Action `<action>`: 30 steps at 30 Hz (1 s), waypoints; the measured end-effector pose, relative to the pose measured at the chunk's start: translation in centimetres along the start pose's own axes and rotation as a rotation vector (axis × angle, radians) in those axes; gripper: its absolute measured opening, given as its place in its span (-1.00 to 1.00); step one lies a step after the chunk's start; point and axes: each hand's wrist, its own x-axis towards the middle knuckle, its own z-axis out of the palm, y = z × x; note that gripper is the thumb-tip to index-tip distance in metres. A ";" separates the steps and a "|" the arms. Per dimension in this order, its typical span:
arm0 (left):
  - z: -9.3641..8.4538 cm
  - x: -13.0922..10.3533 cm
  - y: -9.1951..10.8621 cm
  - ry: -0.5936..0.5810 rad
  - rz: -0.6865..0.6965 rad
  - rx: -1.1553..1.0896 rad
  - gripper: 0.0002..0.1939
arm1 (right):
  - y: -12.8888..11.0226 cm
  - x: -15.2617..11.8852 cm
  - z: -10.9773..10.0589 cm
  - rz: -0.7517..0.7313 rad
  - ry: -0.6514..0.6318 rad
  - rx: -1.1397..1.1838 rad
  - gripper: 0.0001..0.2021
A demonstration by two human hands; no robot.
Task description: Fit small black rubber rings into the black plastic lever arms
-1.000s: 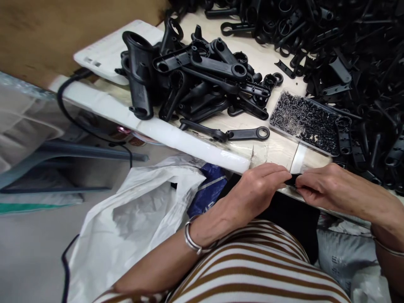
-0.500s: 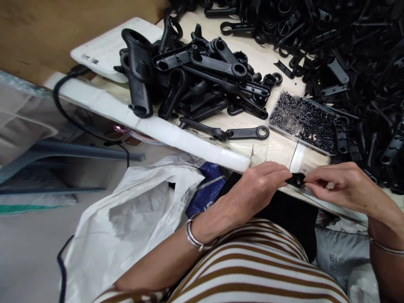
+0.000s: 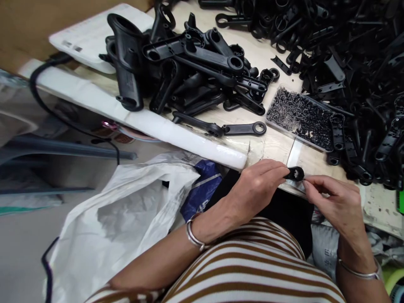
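Note:
Near the table's front edge, my left hand grips a black plastic part by one end, and its ring-shaped end points to the right. My right hand is at the ring's lower right rim, thumb and forefinger pinched together. Whatever is between those fingertips is too small to make out. Just beyond the hands lies a clear shallow tray of tiny black pieces. A black handle with a ring end rests left of the tray.
Black handles are piled at the left of the table, beside a white device. More black parts cover the right side. White foam lines the front edge. A white bag hangs below.
The camera view has shifted a little. The ring of the held part now faces up more visibly. My right hand has turned and moved down slightly, its fingertips now at the ring's lower rim.

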 end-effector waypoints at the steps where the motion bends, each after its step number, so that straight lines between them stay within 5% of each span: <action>1: 0.0 0.0 0.0 0.003 0.005 0.000 -0.89 | -0.1 0.0 0.0 -0.001 0.004 -0.008 -0.92; 24: 0.5 -0.5 -0.4 0.016 0.031 -0.043 -0.88 | -2.1 0.8 1.0 -0.248 0.055 -0.263 -0.92; 30: 0.4 -0.5 -0.3 0.022 0.027 -0.047 -0.89 | -2.7 1.0 0.5 -0.259 -0.093 -0.356 -0.85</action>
